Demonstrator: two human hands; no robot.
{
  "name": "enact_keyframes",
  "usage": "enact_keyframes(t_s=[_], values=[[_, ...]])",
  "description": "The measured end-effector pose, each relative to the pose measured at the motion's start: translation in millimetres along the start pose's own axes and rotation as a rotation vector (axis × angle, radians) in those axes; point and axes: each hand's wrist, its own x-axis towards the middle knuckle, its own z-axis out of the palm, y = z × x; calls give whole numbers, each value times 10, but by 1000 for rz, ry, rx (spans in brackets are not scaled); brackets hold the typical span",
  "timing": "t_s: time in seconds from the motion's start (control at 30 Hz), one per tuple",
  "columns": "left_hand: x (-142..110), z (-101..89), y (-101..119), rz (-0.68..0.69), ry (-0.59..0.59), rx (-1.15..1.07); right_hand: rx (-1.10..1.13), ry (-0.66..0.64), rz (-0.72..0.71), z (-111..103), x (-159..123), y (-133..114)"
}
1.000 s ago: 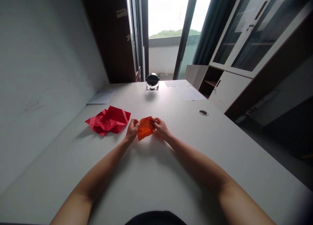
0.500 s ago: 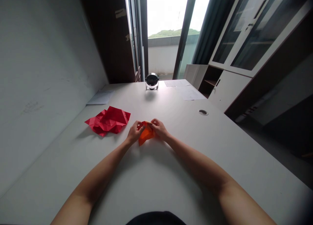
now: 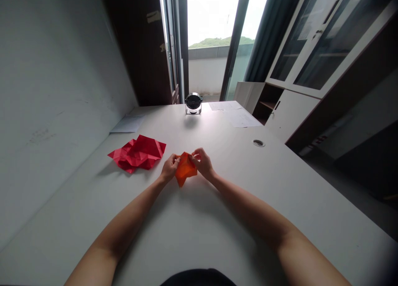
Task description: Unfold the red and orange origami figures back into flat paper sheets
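Between my hands is a folded piece of orange paper [image 3: 185, 168], held a little above the white table, one pointed corner hanging down toward me. My left hand [image 3: 169, 168] is closed on its left edge, thumb on the near face. On the opposite side my right hand [image 3: 202, 163] pinches the upper right part of the paper, thumb in front and fingers bent behind. To the left lies a creased sheet of red paper [image 3: 138, 152], touched by neither hand.
At the far edge of the white table [image 3: 199, 228] stands a small round silver-and-black device [image 3: 193, 103]. Paper sheets lie at the back right [image 3: 244, 118] and back left [image 3: 128, 123]. A cable hole [image 3: 258, 143] is on the right; a wall [image 3: 62, 112] borders the left.
The orange paper has turned so more of its face and a raised top point show. My right hand has shifted slightly up; my left hand stays almost in place. The red paper has not moved.
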Motion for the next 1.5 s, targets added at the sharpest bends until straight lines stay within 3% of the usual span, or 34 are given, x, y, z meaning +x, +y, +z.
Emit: enact_keyframes(t_s=[0.13, 0.27, 0.9, 1.5], values=[[21, -23, -37, 38, 39, 27, -189, 3, -197, -18, -46, -57], [46, -49, -65, 65, 71, 23, -297, -82, -268, -15, -67, -50], [71, -39, -53, -18, 22, -262, -444, -99, -166, -23, -19, 114], [96, -71, -92, -15, 1, -234, -203, -68, -129, -32, 12, 126]])
